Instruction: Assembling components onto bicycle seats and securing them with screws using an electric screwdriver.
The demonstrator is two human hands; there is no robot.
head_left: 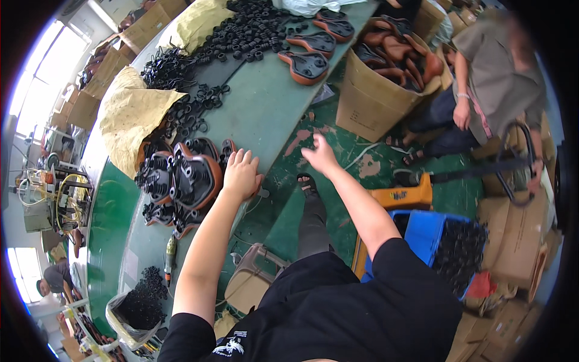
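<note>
My left hand (241, 175) rests at the table's edge beside a pile of bicycle saddles (196, 179), its fingers stretched out and nothing visible in it. The saddles lie with their black undersides up and brown edges showing. My right hand (322, 157) hangs in the air over the floor, off the table's right edge. Its thumb stands apart from the loosely bent fingers, and I see nothing held. An electric screwdriver (170, 256) lies on the table near the pile, left of my left forearm.
Loose black rings (241, 39) and more saddles (306, 65) cover the table's far end. A carton (365, 111) of brown saddle covers stands right. Beyond, a person (497, 84) holds a pallet jack's handle (509, 163). A blue crate (419, 235) and a stool (250, 277) stand nearby.
</note>
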